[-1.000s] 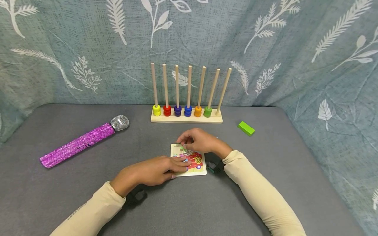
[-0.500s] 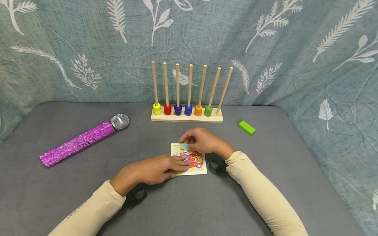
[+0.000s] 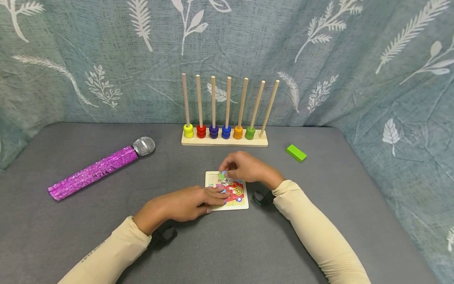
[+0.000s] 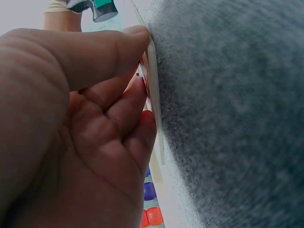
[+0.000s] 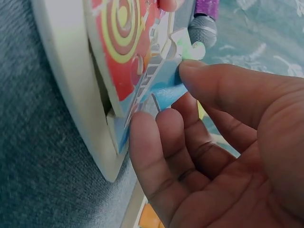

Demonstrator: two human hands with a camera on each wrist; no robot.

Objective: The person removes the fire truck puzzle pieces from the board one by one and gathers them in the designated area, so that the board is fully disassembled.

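Note:
A small square jigsaw puzzle board (image 3: 234, 208) with a pale wooden rim lies on the table, bearing red, yellow and blue picture pieces. My left hand (image 3: 188, 203) rests over its near left part, fingers extended on the pieces and thumb by the near edge. At the far side, my right hand (image 3: 244, 167) pinches a blue and green puzzle piece (image 5: 168, 78) between thumb and fingers. In the right wrist view that piece is tilted above the board, close to the red piece (image 5: 121, 61) with a yellow spiral. Pale bare tray shows at the far left corner.
Behind the board stands a wooden peg rack (image 3: 225, 142) with upright rods and coloured beads. A purple glittery microphone (image 3: 103, 165) lies at left, a green block (image 3: 296, 153) at right. A patterned curtain (image 3: 142, 79) hangs behind the grey table (image 3: 198, 252).
My right hand has shifted slightly right along the board's far side, still pinching the piece, and more of its blue and green shows. My left hand has stayed in place.

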